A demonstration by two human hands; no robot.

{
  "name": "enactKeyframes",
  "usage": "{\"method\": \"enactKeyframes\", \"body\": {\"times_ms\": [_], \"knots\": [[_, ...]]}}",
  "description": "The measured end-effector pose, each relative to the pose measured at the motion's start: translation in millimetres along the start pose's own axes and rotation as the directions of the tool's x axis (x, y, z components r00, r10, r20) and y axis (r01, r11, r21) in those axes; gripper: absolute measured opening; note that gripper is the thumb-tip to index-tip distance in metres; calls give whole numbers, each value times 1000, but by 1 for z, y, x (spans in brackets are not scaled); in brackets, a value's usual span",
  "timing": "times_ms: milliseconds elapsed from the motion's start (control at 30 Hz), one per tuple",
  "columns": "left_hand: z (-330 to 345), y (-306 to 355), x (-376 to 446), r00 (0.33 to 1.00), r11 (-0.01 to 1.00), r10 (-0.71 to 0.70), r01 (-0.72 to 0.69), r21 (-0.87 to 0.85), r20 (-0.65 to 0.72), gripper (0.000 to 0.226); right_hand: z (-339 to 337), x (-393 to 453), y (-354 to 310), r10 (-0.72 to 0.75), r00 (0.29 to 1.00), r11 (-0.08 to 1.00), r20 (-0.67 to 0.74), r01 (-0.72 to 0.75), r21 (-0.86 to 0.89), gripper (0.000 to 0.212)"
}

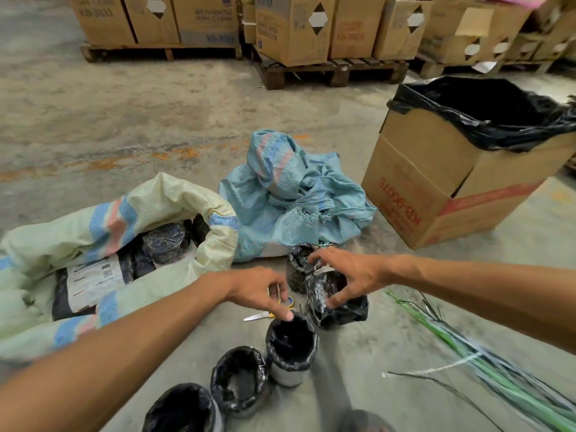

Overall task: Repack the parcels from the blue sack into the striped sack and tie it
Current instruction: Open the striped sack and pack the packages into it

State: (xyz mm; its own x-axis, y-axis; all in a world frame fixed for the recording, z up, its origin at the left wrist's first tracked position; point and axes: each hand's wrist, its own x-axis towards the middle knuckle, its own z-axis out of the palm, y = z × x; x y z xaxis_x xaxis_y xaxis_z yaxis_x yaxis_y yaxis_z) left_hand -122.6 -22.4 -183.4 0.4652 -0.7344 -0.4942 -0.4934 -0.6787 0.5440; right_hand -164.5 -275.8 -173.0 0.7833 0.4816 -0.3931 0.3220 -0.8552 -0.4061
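From the head camera, the right hand (pixel 346 271) curls spread fingers over a black-wrapped parcel (pixel 335 304) on the floor, thumb and fingers gripping its top. The left hand (pixel 265 289) reaches with loosely bent fingers, holding nothing, a fingertip touching the rim of a nearer parcel (pixel 291 347). The blue sack (pixel 290 194) lies crumpled beyond. The striped sack (pixel 124 226) lies open at left with parcels inside. Scissors (pixel 260 315) lie beneath the left hand; green straps (pixel 486 363) lie at right.
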Motion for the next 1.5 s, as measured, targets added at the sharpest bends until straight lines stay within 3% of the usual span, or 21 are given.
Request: {"method": "enactKeyframes", "body": {"times_ms": [167,267,367,433,500,667,767,867,967,1133,1233,1367,1500], "knots": [[20,10,-1,991,997,-56,61,-41,124,46,-5,27,-3,71,991,997,-111,-72,-6,49],[27,10,0,995,998,-59,56,38,83,39,-12,52,-9,189,981,978,-47,-192,-75,42],[25,7,1,998,998,-54,53,45,23,39,-15,74,-15,318,947,933,38,-305,-188,49],[22,5,0,999,993,-38,41,115,-21,42,-14,85,-19,386,922,899,28,-369,-238,67],[17,6,-3,999,990,-22,28,139,-44,41,-11,92,-22,428,903,872,-18,-418,-254,65],[-11,7,-14,994,995,-9,19,98,-108,32,-3,99,-29,426,899,869,-103,-438,-229,51],[-32,-1,-20,987,999,-16,23,46,-162,28,-13,94,-30,384,911,901,-154,-406,-155,17],[-57,-17,-31,958,986,-121,85,-145,-261,16,-29,89,-29,324,927,938,-186,-341,-65,14],[-83,-34,-48,925,913,-205,63,-403,-319,8,-44,87,-32,261,936,962,-236,-271,-10,37],[-113,-66,-93,820,820,-385,93,-565,-424,24,-65,90,-52,100,900,995,-423,-87,50,11],[-120,-98,-126,762,688,-514,90,-721,-395,39,-77,100,-73,15,856,998,-517,23,66,13],[-122,-140,-167,655,491,-671,39,-871,-349,16,-87,124,-110,-72,833,981,-548,158,112,17],[-119,-176,-201,532,322,-791,-57,-945,-302,8,-90,168,-153,-114,849,959,-516,230,166,17]]}}
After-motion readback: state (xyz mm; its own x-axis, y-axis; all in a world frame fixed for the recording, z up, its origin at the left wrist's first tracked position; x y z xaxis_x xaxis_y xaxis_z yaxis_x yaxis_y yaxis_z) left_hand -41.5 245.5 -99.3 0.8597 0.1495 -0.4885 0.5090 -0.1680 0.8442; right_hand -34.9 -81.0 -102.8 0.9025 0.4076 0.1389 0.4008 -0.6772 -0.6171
